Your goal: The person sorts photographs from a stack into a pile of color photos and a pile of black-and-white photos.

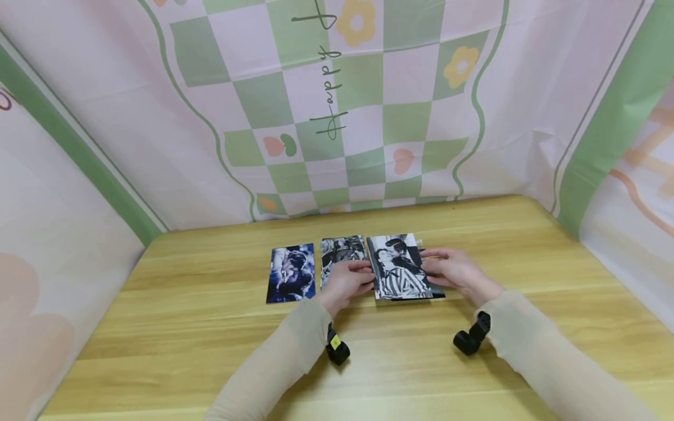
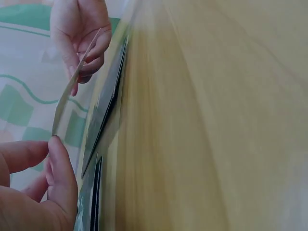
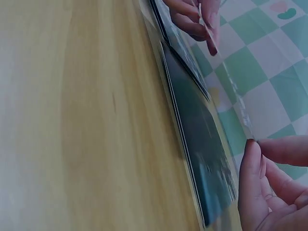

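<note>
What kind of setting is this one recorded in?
Probably a staged tabletop booth: a wooden table walled by a checked flower backdrop, with photo cards laid out in a row.

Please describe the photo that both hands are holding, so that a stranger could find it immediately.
On the wooden table, three photos lie in a row. It is the rightmost photo, pinched between left hand and right hand. Only it shows a striped shirt.

Wooden table (image 1: pixel 210 327) bears two photos (image 1: pixel 291 273), a stack (image 1: pixel 416 295).
</note>
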Action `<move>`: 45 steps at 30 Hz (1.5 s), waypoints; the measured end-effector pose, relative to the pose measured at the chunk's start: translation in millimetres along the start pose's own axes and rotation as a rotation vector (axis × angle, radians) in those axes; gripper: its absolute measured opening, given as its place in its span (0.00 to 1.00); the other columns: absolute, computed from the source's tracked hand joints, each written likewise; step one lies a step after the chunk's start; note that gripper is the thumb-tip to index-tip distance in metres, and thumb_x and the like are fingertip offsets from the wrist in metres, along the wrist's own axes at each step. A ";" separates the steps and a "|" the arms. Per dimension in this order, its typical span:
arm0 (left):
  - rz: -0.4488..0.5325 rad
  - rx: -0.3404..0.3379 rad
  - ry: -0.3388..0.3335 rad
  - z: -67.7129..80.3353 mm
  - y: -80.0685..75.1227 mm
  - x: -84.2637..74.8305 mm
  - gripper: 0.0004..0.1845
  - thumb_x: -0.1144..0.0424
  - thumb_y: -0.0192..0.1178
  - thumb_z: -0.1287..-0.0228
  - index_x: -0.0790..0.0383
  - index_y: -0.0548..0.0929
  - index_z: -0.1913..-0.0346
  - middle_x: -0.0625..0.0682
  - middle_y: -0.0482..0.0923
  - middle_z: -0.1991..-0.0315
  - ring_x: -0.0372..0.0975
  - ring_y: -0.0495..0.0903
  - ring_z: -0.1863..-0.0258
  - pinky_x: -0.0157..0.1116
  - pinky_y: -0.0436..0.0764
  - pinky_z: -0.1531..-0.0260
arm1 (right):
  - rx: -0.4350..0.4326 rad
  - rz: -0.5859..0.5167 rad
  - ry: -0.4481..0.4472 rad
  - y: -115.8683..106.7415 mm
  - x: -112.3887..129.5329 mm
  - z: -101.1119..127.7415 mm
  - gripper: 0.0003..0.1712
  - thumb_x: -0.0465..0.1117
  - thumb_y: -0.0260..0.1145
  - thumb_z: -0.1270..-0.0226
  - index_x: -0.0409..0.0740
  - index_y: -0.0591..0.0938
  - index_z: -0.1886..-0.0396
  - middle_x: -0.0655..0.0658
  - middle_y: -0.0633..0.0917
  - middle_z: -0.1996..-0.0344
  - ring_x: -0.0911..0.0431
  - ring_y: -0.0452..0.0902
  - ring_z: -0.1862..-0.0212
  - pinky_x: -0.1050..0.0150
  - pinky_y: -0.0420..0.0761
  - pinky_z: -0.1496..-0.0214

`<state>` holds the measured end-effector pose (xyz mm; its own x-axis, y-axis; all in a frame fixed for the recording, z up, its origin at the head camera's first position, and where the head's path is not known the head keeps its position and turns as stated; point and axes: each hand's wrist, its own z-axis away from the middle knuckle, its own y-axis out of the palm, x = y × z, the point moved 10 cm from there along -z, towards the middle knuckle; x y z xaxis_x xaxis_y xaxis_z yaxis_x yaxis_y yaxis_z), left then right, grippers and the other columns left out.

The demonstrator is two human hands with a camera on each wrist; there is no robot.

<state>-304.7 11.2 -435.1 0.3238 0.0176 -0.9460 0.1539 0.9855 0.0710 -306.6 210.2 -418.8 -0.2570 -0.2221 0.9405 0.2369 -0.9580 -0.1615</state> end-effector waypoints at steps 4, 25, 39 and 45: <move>-0.014 -0.027 0.012 -0.7 -11.6 -1.7 0.21 0.78 0.59 0.41 0.69 0.77 0.44 0.52 0.77 0.62 0.36 0.79 0.68 0.30 0.85 0.61 | 0.010 -0.011 -0.016 11.6 3.6 -4.3 0.30 0.32 0.55 0.32 0.27 0.60 0.32 0.46 0.78 0.56 0.66 0.77 0.61 0.69 0.84 0.53; -0.164 -0.112 0.026 6.0 -77.9 -8.7 0.21 0.77 0.58 0.39 0.69 0.75 0.42 0.58 0.77 0.57 0.38 0.79 0.64 0.32 0.85 0.59 | 0.001 0.005 0.002 67.6 20.0 -36.7 0.27 0.32 0.54 0.30 0.33 0.65 0.33 0.33 0.73 0.42 0.62 0.77 0.58 0.70 0.85 0.57; -0.261 -0.160 0.043 -0.2 -105.5 -14.5 0.19 0.77 0.57 0.39 0.71 0.76 0.43 0.56 0.76 0.60 0.40 0.80 0.63 0.33 0.86 0.59 | -0.055 0.081 -0.012 91.7 29.5 -58.1 0.25 0.27 0.57 0.36 0.31 0.70 0.37 0.30 0.77 0.49 0.58 0.77 0.64 0.70 0.85 0.65; -0.302 -0.163 0.055 -4.9 -108.2 -15.5 0.20 0.78 0.58 0.39 0.72 0.76 0.43 0.56 0.77 0.62 0.42 0.82 0.62 0.34 0.86 0.59 | -0.063 0.141 -0.016 94.4 32.0 -60.6 0.24 0.26 0.56 0.37 0.29 0.70 0.39 0.30 0.75 0.48 0.56 0.78 0.67 0.67 0.86 0.64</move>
<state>-331.0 -94.9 -429.7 0.2349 -0.2739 -0.9327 0.0827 0.9616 -0.2615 -349.2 101.7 -422.0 -0.2099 -0.3532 0.9117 0.2100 -0.9270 -0.3107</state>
